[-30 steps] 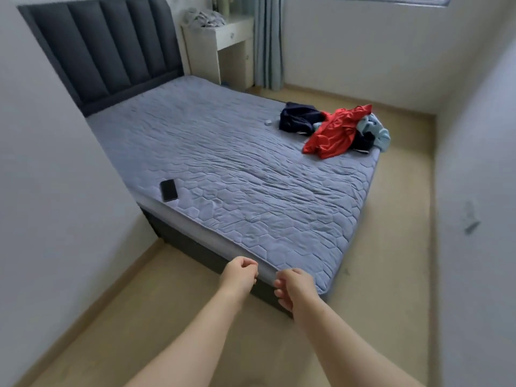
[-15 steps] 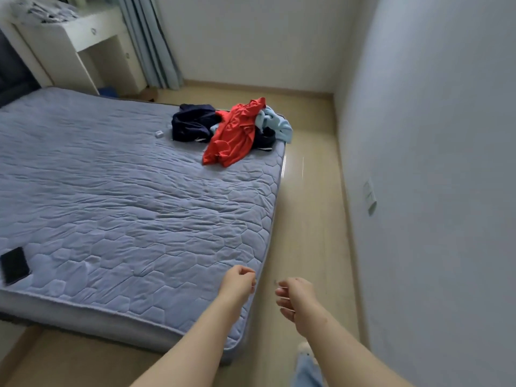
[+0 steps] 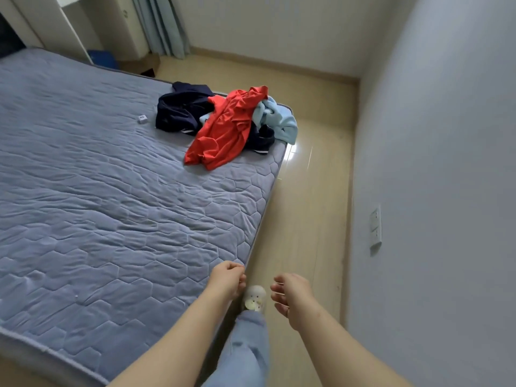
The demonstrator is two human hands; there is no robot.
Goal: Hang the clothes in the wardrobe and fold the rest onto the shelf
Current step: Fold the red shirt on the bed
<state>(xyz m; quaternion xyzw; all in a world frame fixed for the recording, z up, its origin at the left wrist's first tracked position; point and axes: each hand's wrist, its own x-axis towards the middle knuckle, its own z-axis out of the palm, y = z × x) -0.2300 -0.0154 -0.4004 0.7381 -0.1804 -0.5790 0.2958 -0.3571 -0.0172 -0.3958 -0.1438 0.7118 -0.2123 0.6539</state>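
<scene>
Over the last second our view swings from the foot of the bed (image 3: pixel 111 205) round to its right-hand side. We now stand in the strip of floor (image 3: pixel 307 205) between the mattress edge and the wall on the right, one slippered foot (image 3: pixel 254 298) stepping forward at the lower centre of the frame. The dark phone that lay on the near part of the bed is out of the frame, and the clothes sit larger and closer, above the centre.

We judge this to be the approach: nothing is picked up yet, and the walk shortens the reach to the heap.

The clothes lie heaped on the far right corner of the bed. A red garment (image 3: pixel 223 129) is draped over a navy garment (image 3: pixel 181 110), and a light blue garment (image 3: pixel 279 118) spills over the mattress edge towards the floor. A small white object (image 3: pixel 142 118) rests on the bed just left of the navy cloth.

The left hand (image 3: pixel 227 277) hovers over the bed's edge at the lower centre and the right hand (image 3: pixel 290 294) hovers over the floor beside it. Both are loosely curled, released and grasping nothing.

No wardrobe, hanger or shelf shows here, so hanging and folding are wholly undone. The one container-like thing is a blue box (image 3: pixel 102 58) under the white desk (image 3: pixel 83 29) in the upper left. We cannot tell what is in it.
</scene>
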